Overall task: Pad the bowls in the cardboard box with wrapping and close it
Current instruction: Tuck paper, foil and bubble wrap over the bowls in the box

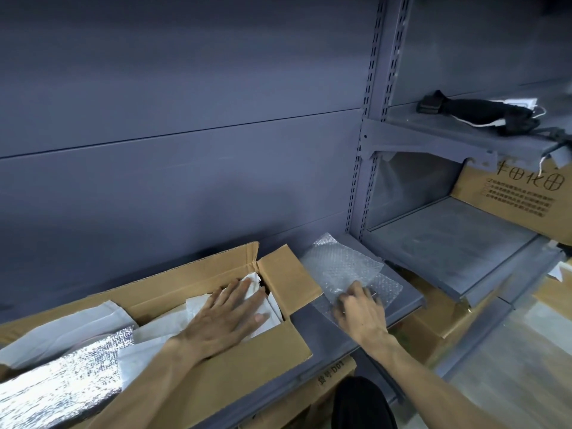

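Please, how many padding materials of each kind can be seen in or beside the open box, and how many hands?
White wrapping paper, inside the cardboard box: 1 pile, single sheets cannot be counted
Silver foil sheet: 1
Bubble wrap, on the shelf beside the box: 1
Hands: 2, left hand and right hand
Total: 5

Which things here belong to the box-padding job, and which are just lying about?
Job:
open cardboard box
white wrapping inside it, under the left hand
silver foil sheet
bubble wrap, under the right hand

Lying about:
black strap on the upper shelf
printed carton
labelled box under the shelf
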Tool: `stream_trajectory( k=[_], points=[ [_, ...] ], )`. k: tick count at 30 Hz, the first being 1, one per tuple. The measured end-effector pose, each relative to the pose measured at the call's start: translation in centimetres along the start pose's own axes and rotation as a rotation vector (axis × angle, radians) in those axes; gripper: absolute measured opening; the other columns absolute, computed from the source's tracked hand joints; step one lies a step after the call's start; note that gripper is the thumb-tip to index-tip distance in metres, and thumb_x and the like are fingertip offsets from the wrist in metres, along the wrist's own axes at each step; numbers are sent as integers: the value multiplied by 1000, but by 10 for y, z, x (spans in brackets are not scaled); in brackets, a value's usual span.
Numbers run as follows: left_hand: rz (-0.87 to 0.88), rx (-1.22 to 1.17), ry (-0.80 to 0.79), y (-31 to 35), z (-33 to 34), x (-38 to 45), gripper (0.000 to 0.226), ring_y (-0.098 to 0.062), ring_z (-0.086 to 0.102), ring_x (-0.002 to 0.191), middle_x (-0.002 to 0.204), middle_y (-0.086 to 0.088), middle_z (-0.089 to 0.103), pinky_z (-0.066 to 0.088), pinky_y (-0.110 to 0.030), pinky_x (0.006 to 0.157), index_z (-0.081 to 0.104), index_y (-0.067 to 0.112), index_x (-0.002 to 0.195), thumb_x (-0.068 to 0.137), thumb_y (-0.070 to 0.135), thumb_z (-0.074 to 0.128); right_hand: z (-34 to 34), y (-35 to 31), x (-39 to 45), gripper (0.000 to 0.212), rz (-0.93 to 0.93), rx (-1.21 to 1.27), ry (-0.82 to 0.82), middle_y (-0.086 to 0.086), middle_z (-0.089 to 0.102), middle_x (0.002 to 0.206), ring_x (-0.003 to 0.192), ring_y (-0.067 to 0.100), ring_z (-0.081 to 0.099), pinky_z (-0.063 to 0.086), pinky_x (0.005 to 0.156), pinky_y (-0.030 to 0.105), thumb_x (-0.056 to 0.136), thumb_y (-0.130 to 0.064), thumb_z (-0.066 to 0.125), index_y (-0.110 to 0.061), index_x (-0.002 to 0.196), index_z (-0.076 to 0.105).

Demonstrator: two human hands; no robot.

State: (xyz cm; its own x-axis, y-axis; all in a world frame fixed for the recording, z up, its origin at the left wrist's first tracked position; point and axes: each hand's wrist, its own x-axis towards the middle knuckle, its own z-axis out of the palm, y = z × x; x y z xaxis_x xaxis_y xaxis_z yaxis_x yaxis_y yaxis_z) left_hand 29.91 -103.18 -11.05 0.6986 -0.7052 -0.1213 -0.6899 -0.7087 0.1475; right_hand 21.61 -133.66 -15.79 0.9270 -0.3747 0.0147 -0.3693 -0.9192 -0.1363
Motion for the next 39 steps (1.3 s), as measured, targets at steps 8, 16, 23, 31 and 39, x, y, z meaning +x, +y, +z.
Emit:
stream_trajectory(
  k=[8, 16, 23, 31, 39],
  points=[
    [88, -49, 110, 5, -27, -14, 52, -9, 0, 156, 168, 12, 16, 9, -35, 127, 24, 46, 157, 106, 55, 19, -21, -18, 0, 29, 47, -43, 154, 6, 33, 157, 146, 28, 23, 30, 110, 51, 93, -43, 59, -24, 106, 77],
    [-74, -37, 412, -29, -53, -64, 37, -19, 49, 127, 136, 6, 57, 43, -40, 104, 62, 25, 133, 103, 43, 49, -79, -52, -5, 20, 218, 566, 342, 4, 63, 105, 81, 29, 52, 41, 73, 41, 95, -37, 52, -24, 86, 65],
    [-209, 2, 489, -61, -59, -115, 54, -26, 53, 115, 124, 2, 62, 46, -42, 96, 70, 15, 116, 91, 46, 34, -119, -125, -24, 18, -3, 829, 601, -8, 58, 67, 65, 4, 49, 30, 58, 37, 97, -29, 36, -23, 90, 52],
    [-459, 168, 541, -88, -46, -179, 46, -35, 57, 107, 119, -7, 61, 47, -49, 82, 66, 17, 123, 87, 39, 47, -90, -224, -65, 14, -438, 723, 304, -1, 53, 58, 56, 28, 53, 31, 51, 39, 106, -24, 38, -22, 94, 42],
    [-610, 272, 562, -117, -40, -196, 50, -29, 59, 103, 114, -5, 56, 45, -53, 83, 55, 15, 120, 90, 55, 58, -67, -268, -75, 16, -547, 717, 210, -9, 48, 56, 51, 13, 48, 27, 46, 29, 107, -29, 35, -26, 91, 37]
  ],
)
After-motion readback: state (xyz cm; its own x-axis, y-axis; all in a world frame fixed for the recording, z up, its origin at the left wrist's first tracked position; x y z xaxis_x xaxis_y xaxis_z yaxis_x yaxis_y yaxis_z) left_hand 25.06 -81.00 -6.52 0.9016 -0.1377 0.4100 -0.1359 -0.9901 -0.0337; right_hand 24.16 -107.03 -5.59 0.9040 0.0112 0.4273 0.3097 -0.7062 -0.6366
